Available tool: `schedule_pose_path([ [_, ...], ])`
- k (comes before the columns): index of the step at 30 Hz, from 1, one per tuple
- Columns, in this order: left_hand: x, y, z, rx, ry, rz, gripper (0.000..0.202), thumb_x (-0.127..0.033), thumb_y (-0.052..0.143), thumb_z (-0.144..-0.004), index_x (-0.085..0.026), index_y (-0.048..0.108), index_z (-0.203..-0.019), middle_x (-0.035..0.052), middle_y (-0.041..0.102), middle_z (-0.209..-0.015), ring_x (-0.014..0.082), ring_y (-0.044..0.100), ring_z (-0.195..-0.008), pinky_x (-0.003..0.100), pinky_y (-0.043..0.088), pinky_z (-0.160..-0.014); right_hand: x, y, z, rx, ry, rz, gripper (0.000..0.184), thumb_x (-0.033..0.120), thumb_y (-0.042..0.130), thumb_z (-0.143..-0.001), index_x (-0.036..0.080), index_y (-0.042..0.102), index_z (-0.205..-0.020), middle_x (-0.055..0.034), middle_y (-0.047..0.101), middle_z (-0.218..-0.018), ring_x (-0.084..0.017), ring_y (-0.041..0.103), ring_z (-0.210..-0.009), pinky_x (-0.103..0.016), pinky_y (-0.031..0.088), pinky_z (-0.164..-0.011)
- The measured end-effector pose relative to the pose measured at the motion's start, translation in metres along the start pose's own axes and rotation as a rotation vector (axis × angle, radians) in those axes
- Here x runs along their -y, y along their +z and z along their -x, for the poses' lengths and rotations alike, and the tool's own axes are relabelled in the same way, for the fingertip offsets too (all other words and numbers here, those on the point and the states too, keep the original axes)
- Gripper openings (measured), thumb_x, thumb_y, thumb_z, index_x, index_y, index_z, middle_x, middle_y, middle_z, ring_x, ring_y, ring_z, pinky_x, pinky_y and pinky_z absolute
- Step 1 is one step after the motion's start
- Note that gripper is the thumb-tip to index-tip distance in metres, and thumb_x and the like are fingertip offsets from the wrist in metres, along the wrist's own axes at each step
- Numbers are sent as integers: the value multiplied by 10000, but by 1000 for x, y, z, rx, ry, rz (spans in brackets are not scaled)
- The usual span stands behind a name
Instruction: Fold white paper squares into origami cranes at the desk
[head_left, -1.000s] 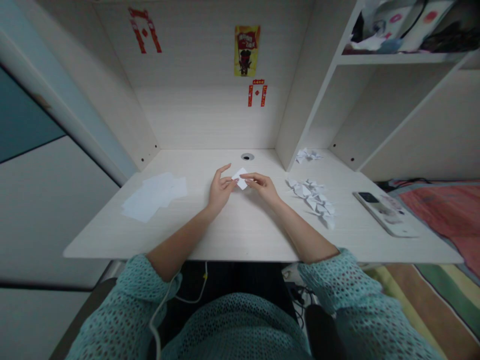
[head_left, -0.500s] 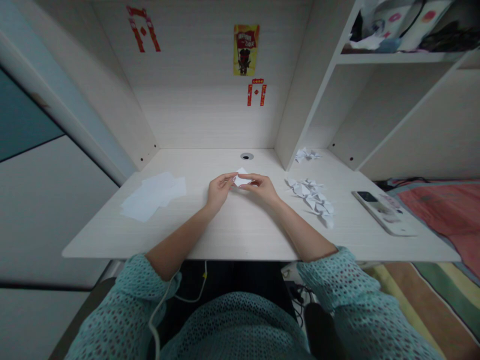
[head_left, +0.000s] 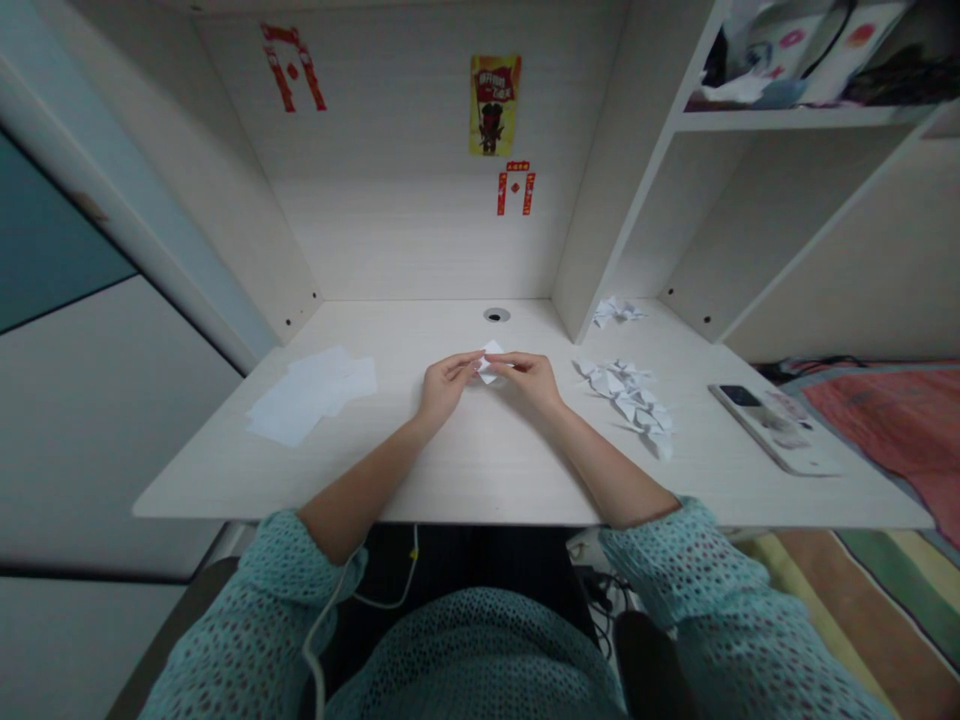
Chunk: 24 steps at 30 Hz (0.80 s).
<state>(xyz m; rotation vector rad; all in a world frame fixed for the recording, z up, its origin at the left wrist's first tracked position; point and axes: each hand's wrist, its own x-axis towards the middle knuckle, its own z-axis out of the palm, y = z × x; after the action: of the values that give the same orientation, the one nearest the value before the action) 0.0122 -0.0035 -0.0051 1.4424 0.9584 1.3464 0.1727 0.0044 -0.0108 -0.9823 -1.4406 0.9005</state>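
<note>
A small piece of folded white paper (head_left: pixel 492 348) is held between my two hands, above the middle of the desk. My left hand (head_left: pixel 444 385) pinches its left side between thumb and fingers. From the other side my right hand (head_left: pixel 534 377) grips it, fingertips close to those of the left. The fingers cover part of the paper, so its full shape is hidden. Flat white paper sheets (head_left: pixel 311 393) lie overlapping to the left of my left hand. Right of my right hand lies a pile of folded white paper pieces (head_left: pixel 630 395).
More folded paper pieces (head_left: pixel 617 311) lie at the back, beside the upright panel (head_left: pixel 611 230). A phone (head_left: pixel 772 430) rests near the right end of the desk (head_left: pixel 480 490). A cable hole (head_left: pixel 496 315) is at the rear. A white cable (head_left: pixel 315 640) hangs near my left arm.
My fingers have shifted on the folded paper, and the right fingers now press closer together over it. The view has moved slightly; the sheets and the pile lie as before.
</note>
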Motion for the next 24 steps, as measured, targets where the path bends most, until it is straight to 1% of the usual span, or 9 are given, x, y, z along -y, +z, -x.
schedule_pose_path([
  [2,-1,1,1,11,10,9,281,-304,650,-724,-178,692,-973,85,682,-1049,195,640,-892,312,490,-793,0,0,0,-24,6,-16,258,405,721,-637,216,744,-810,-56,731,-857,-222,655,-813,-326,480,-731],
  [4,-2,2,2,17,17,15,292,-285,673,-700,-174,690,-969,79,699,-986,188,649,-852,322,484,-817,1,1,0,-39,12,-30,244,400,722,-635,222,745,-801,-51,732,-846,-222,659,-811,-330,482,-738],
  [7,-4,2,3,-1,14,13,301,-289,705,-667,-164,687,-941,65,713,-855,185,657,-784,333,485,-817,3,3,2,-49,22,-43,240,408,721,-632,229,745,-789,-44,733,-836,-224,661,-811,-339,487,-751],
  [9,-5,2,3,-19,17,5,292,-306,715,-657,-161,686,-909,61,710,-812,184,657,-765,333,486,-806,4,5,3,-56,29,-50,247,418,719,-630,226,745,-784,-42,733,-826,-224,661,-801,-343,490,-751],
  [13,-4,1,2,-55,45,-19,242,-343,715,-656,-160,693,-813,64,705,-841,183,649,-788,318,484,-793,7,6,5,-50,7,-65,229,419,712,-645,224,745,-762,-41,731,-800,-214,659,-780,-329,489,-736],
  [16,-4,0,-1,-90,57,-18,216,-358,709,-659,-161,693,-748,57,700,-825,177,637,-783,310,481,-783,8,5,5,-29,-21,-53,231,411,726,-639,226,746,-776,-47,732,-826,-212,654,-797,-325,483,-738],
  [20,-4,-1,-3,-124,14,-14,214,-368,698,-668,-173,700,-757,46,697,-798,169,616,-770,299,473,-750,9,4,4,3,-21,-10,317,440,739,-618,224,743,-850,-57,729,-887,-213,645,-780,-331,484,-713],
  [24,-5,-1,-3,-134,-4,35,212,-359,706,-664,-172,704,-763,40,691,-781,150,602,-748,284,459,-725,8,6,5,-13,-12,-68,330,456,733,-617,229,741,-856,-51,730,-886,-218,651,-795,-354,494,-751],
])
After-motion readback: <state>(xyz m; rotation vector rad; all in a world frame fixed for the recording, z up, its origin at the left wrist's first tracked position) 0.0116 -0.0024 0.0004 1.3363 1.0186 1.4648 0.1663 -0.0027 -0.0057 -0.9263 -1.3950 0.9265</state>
